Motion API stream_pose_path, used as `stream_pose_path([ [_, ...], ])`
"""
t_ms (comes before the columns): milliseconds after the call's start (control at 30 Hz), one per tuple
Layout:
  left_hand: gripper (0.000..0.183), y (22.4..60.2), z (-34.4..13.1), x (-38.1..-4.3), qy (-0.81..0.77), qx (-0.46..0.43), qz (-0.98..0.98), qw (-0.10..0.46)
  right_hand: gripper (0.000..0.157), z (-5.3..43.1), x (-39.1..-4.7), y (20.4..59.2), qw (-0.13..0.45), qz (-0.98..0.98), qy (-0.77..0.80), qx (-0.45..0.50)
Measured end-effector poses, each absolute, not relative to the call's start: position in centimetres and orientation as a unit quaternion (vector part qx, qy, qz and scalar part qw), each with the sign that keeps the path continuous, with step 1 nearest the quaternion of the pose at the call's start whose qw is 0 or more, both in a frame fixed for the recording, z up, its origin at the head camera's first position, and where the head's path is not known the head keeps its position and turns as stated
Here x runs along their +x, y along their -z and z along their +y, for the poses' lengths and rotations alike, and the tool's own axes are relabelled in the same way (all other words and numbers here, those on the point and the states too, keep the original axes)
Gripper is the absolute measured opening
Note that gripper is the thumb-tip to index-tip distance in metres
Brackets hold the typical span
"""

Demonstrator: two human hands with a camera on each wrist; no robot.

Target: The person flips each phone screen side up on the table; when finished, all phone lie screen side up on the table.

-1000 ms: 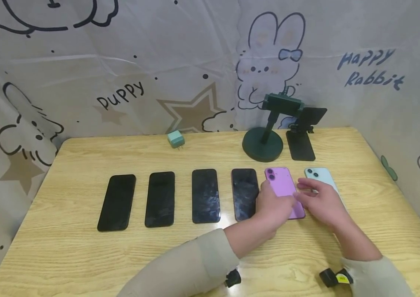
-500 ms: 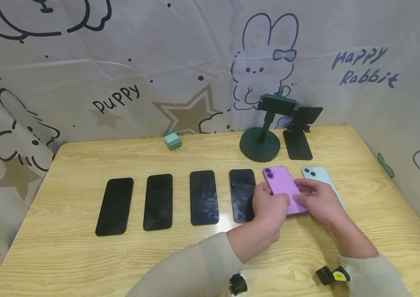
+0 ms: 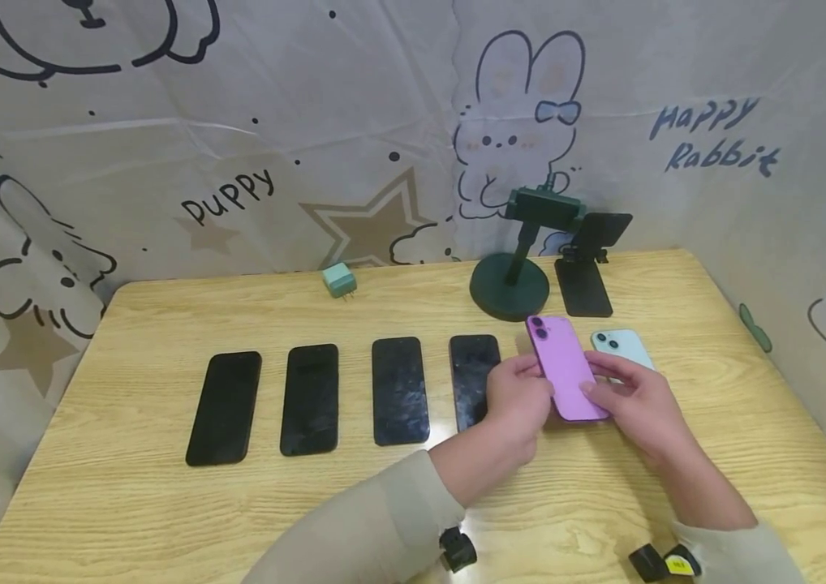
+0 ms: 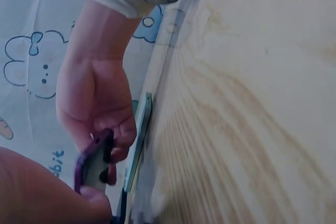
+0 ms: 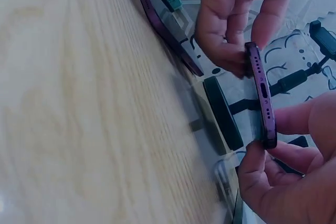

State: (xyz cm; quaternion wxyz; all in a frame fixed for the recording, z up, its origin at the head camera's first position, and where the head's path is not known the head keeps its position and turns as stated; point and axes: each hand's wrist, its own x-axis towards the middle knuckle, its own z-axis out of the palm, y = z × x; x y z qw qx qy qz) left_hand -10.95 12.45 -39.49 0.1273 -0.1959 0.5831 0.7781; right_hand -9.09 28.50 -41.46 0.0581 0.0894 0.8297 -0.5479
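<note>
A purple smartphone (image 3: 570,373) is held in both hands, its camera back facing up, raised off the tabletop. My left hand (image 3: 518,397) grips its left long edge, and my right hand (image 3: 635,397) pinches the right edge with thumb and fingers. In the right wrist view, the phone's bottom edge (image 5: 264,95) shows its charging port and speaker holes. A mint smartphone (image 3: 625,347) lies camera side up beneath the right hand, partly covered by it. Just left of the left hand, a dark-screened phone (image 3: 473,369) lies face up, its lower right corner hidden.
More dark-screened phones (image 3: 225,408) lie face up in a row to the left. At the back stand a dark green round-based phone stand (image 3: 509,286) and a black folding stand (image 3: 584,288). A mint charger plug (image 3: 340,280) sits near the wooden table's (image 3: 165,519) back edge.
The purple phone has come up off the table, both hands holding it, and shifted slightly away and to the right. The other phones stay where they were.
</note>
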Motion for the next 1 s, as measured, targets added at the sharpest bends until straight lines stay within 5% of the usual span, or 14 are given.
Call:
stream_pose_path([
  [233, 0.025, 39.2, 11.9, -11.2, -0.806, -0.154, 0.55, 0.155, 0.06, 27.9, -8.3, 41.5, 0.048, 0.797, 0.599, 0.059],
  [633, 0.021, 39.7, 11.4, -11.2, -0.762, -0.075, 0.621, 0.169, 0.045, 27.9, -7.5, 42.4, 0.045, 0.7, 0.711, -0.044],
  [1000, 0.063, 39.6, 11.2, -11.2, -0.651, -0.084, 0.738, 0.157, 0.043, 27.8, -7.2, 42.6, 0.036, 0.552, 0.822, -0.14],
])
